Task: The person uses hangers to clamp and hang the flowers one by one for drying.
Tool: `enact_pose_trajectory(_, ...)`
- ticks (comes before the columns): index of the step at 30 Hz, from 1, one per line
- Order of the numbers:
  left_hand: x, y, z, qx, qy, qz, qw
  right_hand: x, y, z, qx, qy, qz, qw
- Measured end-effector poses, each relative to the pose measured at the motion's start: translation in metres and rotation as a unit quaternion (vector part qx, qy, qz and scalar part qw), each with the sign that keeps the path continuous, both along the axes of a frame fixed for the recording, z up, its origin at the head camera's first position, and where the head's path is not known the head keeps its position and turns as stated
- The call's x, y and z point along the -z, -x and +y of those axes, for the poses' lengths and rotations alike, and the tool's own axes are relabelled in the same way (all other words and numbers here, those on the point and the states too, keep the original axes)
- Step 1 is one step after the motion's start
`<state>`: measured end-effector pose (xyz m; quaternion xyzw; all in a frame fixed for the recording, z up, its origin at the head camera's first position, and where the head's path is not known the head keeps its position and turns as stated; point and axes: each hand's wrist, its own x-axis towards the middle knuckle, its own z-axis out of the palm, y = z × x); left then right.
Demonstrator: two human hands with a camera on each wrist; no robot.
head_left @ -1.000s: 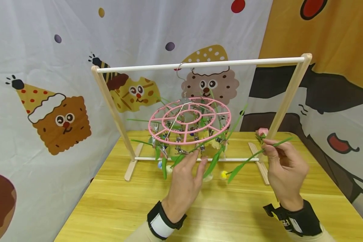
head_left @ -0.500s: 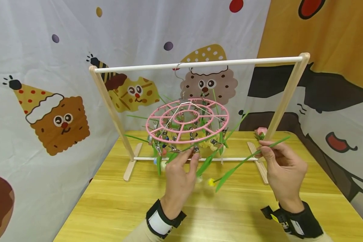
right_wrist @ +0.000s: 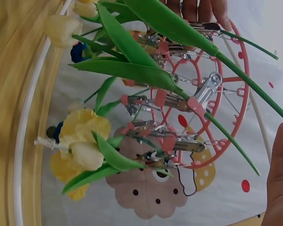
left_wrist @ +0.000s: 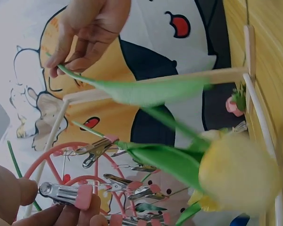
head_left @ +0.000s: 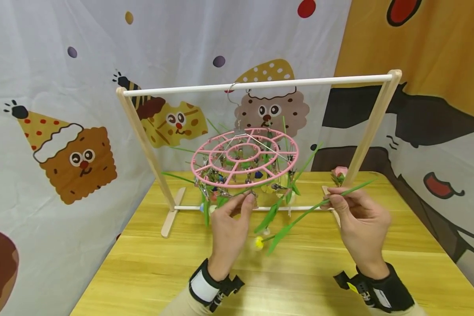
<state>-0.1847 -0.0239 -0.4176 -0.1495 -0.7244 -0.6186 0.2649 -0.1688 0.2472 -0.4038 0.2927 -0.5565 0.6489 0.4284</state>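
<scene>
Near the front of a round pink clip hanger (head_left: 298,153), my left hand (head_left: 231,228) pinches a metal clip with pink tips (left_wrist: 66,194) between thumb and fingers. In the left wrist view, nothing shows between that clip's tips. My right hand (head_left: 361,224) pinches the green stem of a yellow artificial tulip (head_left: 259,242). This tulip slants head-down to the left, its stem end pointing up right. Other artificial flowers, such as a white tulip (right_wrist: 87,156), hang head-down from the hanger's clips.
The hanger's hook hangs from the white top rail (head_left: 300,82) of a wooden rack. A pink rose (head_left: 339,171) lies by the rack's right leg on the wooden table (head_left: 162,272). A cartoon-printed curtain (head_left: 174,39) stands behind.
My right hand has moved left, carrying the tulip; its yellow head has swung left and lower. My left hand has shifted slightly left, its thumb and fingers closing on the clip.
</scene>
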Motion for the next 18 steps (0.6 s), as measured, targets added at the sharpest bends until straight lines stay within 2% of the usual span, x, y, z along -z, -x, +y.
enact_pose_trajectory(5,-0.002,0.002,-0.002,0.012,-0.022,-0.011,0.9996,0.001,0.001,-0.006,-0.016,-0.002,-0.004,0.9999)
enact_pose_trajectory(12,-0.003,-0.001,-0.006,0.05,-0.042,-0.022,0.9976,0.002,0.004,-0.014,-0.021,-0.009,-0.012,0.9997)
enact_pose_trajectory(18,-0.005,-0.004,-0.01,0.053,-0.041,-0.027,0.9974,0.001,0.007,-0.022,-0.017,-0.023,-0.024,0.9993)
